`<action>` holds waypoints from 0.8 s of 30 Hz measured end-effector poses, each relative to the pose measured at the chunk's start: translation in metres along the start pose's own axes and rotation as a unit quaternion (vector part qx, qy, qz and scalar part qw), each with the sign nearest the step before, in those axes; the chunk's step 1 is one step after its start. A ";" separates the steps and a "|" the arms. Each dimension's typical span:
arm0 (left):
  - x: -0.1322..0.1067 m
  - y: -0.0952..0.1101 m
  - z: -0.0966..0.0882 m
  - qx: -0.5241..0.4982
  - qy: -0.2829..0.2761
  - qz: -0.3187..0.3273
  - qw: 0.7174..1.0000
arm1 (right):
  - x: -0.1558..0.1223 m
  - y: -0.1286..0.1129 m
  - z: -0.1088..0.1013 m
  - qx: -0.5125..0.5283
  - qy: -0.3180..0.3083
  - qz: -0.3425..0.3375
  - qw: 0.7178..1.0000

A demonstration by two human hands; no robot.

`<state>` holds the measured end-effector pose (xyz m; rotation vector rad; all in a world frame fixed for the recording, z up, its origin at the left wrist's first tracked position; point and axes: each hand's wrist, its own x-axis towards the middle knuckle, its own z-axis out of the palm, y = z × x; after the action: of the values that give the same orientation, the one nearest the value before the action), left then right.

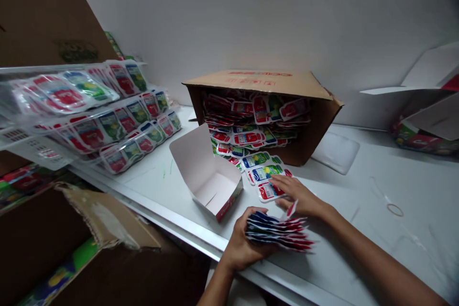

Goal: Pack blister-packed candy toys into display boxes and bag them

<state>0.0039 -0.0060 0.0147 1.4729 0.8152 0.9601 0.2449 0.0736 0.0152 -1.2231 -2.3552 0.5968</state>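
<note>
Behind your work runs a pale wall (201,24), and the white table (376,181) spreads beneath both your hands. In the head view, your left grip (247,244) is closed around a thick stack of sachets (276,234), holding it near the table's front edge with the layered edges showing and the red ends pointing right. Your right grip (301,196) is partly open, fingers extended and a little apart, its fingertips at the loose sachets (265,172) just beyond the stack; you can't tell whether it has hold of any. A red tip sticks up from the stack close under that grip. Beyond and left of your left grip stands a small open box (231,201), its lid raised. Farther out past both grips, a cardboard carton (258,81) lies with its open side facing you, full of sachets. Right of your right grip lies a thin ring (395,209).
</note>
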 end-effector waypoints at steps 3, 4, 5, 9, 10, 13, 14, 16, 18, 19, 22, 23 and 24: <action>-0.001 0.002 0.000 -0.002 0.006 -0.001 1.000 | 0.010 0.012 0.012 -0.098 -0.025 -0.054 0.993; -0.001 0.001 0.000 0.003 0.010 0.005 1.000 | 0.009 0.014 0.016 -0.097 -0.013 -0.062 0.993; -0.001 0.000 0.001 0.009 0.015 0.012 1.000 | 0.007 0.013 0.018 -0.082 0.009 -0.064 0.995; 0.000 -0.006 -0.001 0.073 0.052 0.085 0.992 | -0.018 -0.002 0.011 0.142 0.087 0.024 0.986; 0.000 -0.007 -0.002 0.098 0.064 0.101 0.988 | -0.027 -0.009 0.007 0.213 0.076 0.052 0.973; -0.001 -0.006 -0.003 0.114 0.068 0.106 0.986 | -0.049 -0.032 -0.004 0.379 -0.020 0.081 0.922; -0.001 -0.006 -0.002 0.095 0.060 0.104 0.988 | -0.054 -0.038 -0.005 0.418 -0.044 0.080 0.904; -0.002 -0.007 0.001 0.063 0.044 0.099 0.992 | -0.055 -0.043 -0.006 0.474 -0.075 0.090 0.873; -0.002 -0.009 0.003 0.065 0.046 0.094 0.992 | -0.044 -0.039 -0.005 0.477 -0.085 0.110 0.868; -0.002 -0.010 0.004 0.070 0.051 0.085 0.993 | -0.034 -0.034 -0.005 0.447 -0.076 0.114 0.884; -0.003 -0.010 0.004 0.060 0.031 0.041 0.997 | 0.009 -0.016 0.001 0.214 0.015 0.076 0.974; -0.003 -0.008 0.004 0.056 0.017 0.031 0.998 | 0.024 -0.011 0.005 0.114 0.036 0.055 0.991; -0.003 -0.005 0.003 0.057 0.008 0.028 0.998 | 0.039 -0.007 0.009 0.031 0.041 0.036 0.998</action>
<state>0.0054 -0.0092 0.0088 1.5960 0.8563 0.9812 0.2151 0.1005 0.0180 -1.2854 -2.2166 0.6260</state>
